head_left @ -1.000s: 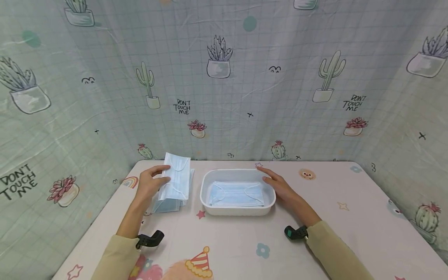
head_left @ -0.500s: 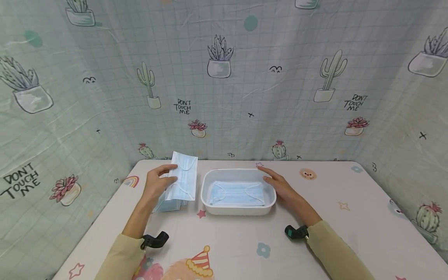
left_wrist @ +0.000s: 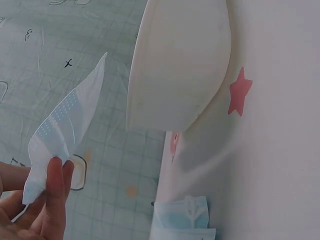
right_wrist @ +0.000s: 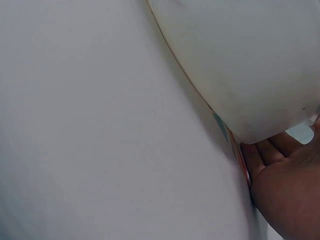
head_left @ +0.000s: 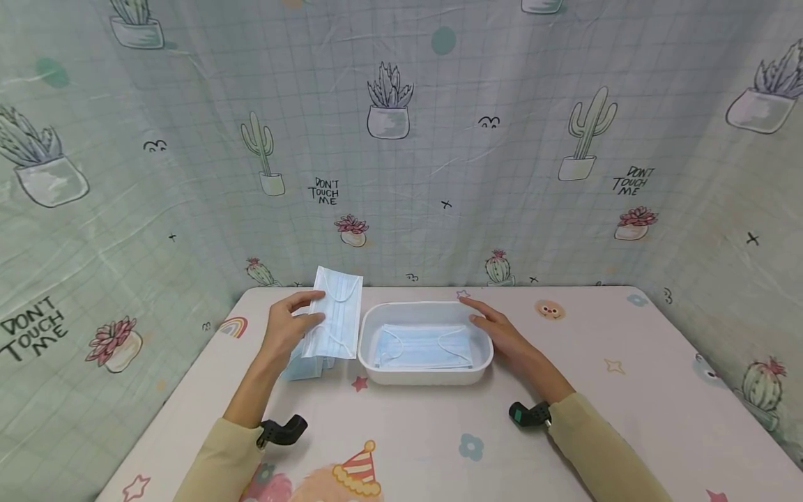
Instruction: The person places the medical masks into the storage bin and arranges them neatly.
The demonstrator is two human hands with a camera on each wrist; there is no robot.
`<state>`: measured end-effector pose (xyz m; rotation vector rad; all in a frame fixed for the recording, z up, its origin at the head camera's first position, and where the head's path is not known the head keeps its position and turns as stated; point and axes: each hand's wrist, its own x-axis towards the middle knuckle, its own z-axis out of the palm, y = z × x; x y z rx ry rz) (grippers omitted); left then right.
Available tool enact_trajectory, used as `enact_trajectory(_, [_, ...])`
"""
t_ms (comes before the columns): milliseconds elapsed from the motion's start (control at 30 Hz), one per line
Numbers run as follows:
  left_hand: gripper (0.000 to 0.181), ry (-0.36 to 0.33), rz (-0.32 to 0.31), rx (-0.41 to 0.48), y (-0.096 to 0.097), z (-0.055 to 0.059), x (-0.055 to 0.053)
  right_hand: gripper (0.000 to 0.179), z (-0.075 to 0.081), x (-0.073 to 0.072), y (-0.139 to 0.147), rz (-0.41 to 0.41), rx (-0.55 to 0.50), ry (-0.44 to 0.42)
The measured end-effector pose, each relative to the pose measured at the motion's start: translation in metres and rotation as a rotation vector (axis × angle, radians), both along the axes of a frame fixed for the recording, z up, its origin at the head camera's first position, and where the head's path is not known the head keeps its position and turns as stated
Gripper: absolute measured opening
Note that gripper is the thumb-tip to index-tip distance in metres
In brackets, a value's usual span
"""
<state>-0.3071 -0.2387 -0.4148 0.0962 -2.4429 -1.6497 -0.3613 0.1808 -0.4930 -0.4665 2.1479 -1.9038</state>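
Observation:
My left hand (head_left: 290, 326) pinches a pale blue pleated face mask (head_left: 339, 321) by its left edge, fingers and thumb on either side. The mask hangs upright, just left of a white plastic tub (head_left: 426, 378). In the left wrist view the same mask (left_wrist: 67, 122) is seen nearly edge-on, raised apart from the tub (left_wrist: 182, 65). Inside the tub another mask (head_left: 423, 348) lies flat, ear loops upward. At the tub's right end, my right hand (head_left: 507, 338) holds the wall, thumb over the rim and fingers outside, as the right wrist view shows of the fingers (right_wrist: 270, 152).
More face masks (head_left: 305, 368) lie on the table under and behind the held one, partly hidden by it. The white table (head_left: 401, 425) has printed cartoon figures. A cactus-patterned curtain (head_left: 401, 174) rises behind its back edge and along the sides.
My left hand has lifted the mask off the pile and carried it right, to the tub's left side, tilting it a little. The right hand and tub have stayed put.

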Motion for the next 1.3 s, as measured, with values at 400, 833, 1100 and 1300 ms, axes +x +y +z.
enact_trajectory(400, [0.041,-0.001,-0.068,-0.056,0.024,0.005,-0.007,0.049,0.001,0.000,-0.003,-0.018,0.001,-0.028])
enact_trajectory(833, [0.042,0.009,-0.168,-0.095,0.042,0.008,-0.015,0.050,0.000,0.001,-0.001,-0.023,0.010,-0.019])
enact_trajectory(1100, [0.042,0.008,-0.231,-0.122,0.055,0.015,-0.028,0.050,0.001,0.002,-0.001,-0.028,0.022,-0.014])
enact_trajectory(1300, [0.040,-0.009,-0.282,-0.156,0.061,0.023,-0.036,0.050,0.001,0.001,-0.002,-0.015,0.006,-0.019])
